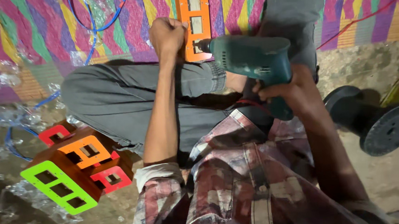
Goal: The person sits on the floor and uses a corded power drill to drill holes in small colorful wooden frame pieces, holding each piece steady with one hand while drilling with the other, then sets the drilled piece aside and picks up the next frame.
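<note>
The floor (391,182) is partly covered by a zigzag mat (35,39). Coloured switch boxes (75,170) and a black spool (373,118) are seen lying on it.

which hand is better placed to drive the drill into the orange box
Right: the right hand grips the teal drill, its bit at the orange box. The left hand is fisted, steadying that box.

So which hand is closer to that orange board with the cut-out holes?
The left hand: it presses on the orange board at its edge. The right hand sits lower down, gripping the green drill whose tip meets the board.
</note>
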Tool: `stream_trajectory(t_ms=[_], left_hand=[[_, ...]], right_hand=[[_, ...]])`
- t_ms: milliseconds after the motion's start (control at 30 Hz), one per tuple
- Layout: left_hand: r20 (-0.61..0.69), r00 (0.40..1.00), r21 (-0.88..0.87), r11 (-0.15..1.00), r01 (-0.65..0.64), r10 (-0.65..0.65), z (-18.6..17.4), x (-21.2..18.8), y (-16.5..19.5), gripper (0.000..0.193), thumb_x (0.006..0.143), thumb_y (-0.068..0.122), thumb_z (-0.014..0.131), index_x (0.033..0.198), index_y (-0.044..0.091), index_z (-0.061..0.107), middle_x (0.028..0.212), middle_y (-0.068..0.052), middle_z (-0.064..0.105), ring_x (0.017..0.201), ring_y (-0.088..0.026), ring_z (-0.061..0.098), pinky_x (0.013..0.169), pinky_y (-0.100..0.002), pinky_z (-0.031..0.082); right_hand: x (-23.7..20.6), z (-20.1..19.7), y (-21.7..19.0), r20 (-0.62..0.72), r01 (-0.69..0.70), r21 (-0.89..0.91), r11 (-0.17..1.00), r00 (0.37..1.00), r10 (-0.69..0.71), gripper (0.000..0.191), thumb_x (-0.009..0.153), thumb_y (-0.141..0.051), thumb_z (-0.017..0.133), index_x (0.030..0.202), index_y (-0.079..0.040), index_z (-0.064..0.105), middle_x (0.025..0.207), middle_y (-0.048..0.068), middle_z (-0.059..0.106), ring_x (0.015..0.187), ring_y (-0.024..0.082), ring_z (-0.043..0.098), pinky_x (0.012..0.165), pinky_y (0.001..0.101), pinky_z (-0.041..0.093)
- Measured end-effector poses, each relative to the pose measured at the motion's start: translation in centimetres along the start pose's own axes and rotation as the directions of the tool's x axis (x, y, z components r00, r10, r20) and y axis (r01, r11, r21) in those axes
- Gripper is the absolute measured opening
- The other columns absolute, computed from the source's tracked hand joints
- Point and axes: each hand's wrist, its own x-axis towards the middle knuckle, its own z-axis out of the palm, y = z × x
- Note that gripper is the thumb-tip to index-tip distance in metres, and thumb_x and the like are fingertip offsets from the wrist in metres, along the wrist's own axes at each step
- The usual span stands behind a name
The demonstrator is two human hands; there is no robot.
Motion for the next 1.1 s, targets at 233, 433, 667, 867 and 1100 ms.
stream_trajectory(t_ms=[233, 433, 667, 867, 1100], left_hand=[[-0.011, 1.0, 0.015, 1.0, 0.011, -0.011, -0.4, 0.4, -0.6, 0.016, 0.073, 0.017, 0.082, 0.067, 0.005, 0.074, 0.069, -0.015, 0.074, 0.066, -0.03, 0.075, 0.066, -0.04, 0.057], [-0.056, 0.997, 0.033, 0.999, -0.043, 0.045, -0.3, 0.9, -1.2, 0.022, 0.068, 0.019, 0.087, 0.062, 0.004, 0.071, 0.068, -0.018, 0.072, 0.069, -0.035, 0.073, 0.067, -0.043, 0.056], [0.049, 0.999, -0.04, 0.999, 0.023, -0.021, -0.7, 0.9, -1.1, 0.024, 0.069, 0.019, 0.085, 0.056, 0.007, 0.069, 0.06, -0.012, 0.071, 0.059, -0.027, 0.074, 0.062, -0.039, 0.057], [0.027, 1.0, -0.047, 0.999, -0.006, 0.007, -0.7, 1.0, -1.2, 0.022, 0.066, 0.019, 0.087, 0.058, 0.007, 0.07, 0.061, -0.012, 0.071, 0.059, -0.027, 0.073, 0.06, -0.039, 0.056], [0.015, 1.0, -0.058, 0.998, -0.005, 0.006, -0.3, 1.3, -1.5, 0.02, 0.065, 0.019, 0.086, 0.06, 0.006, 0.072, 0.064, -0.012, 0.073, 0.063, -0.027, 0.075, 0.062, -0.039, 0.057]], right_hand=[[0.5, 1.5, -0.6, 0.003, -0.017, -0.153, 0.988, 1.0, 0.017, 0.02, 0.072, -0.002, 0.07, 0.091, 0.003, 0.074, 0.079, 0.009, 0.073, 0.067, 0.016, 0.068, 0.062, 0.0294, 0.053], [0.9, 2.0, -0.6, -0.021, -0.092, -0.195, 0.976, 0.996, 0.09, 0.022, 0.07, -0.001, 0.072, 0.092, 0.004, 0.075, 0.078, 0.01, 0.074, 0.066, 0.018, 0.068, 0.061, 0.0304, 0.053], [0.9, 2.6, -0.9, 0.07, 0.047, -0.118, 0.992, 0.997, -0.039, 0.022, 0.072, 0.002, 0.07, 0.094, 0.003, 0.074, 0.084, 0.009, 0.074, 0.072, 0.017, 0.069, 0.066, 0.0294, 0.054], [1.1, 2.5, -0.9, 0.064, 0.012, -0.162, 0.987, 0.998, -0.002, 0.021, 0.072, 0.004, 0.069, 0.093, 0.004, 0.073, 0.082, 0.01, 0.073, 0.071, 0.018, 0.068, 0.065, 0.0293, 0.053], [1.3, 2.5, -0.9, 0.055, -0.006, -0.153, 0.988, 0.998, 0.014, 0.023, 0.072, 0.004, 0.07, 0.094, 0.003, 0.073, 0.083, 0.009, 0.074, 0.07, 0.017, 0.069, 0.065, 0.0289, 0.054]])
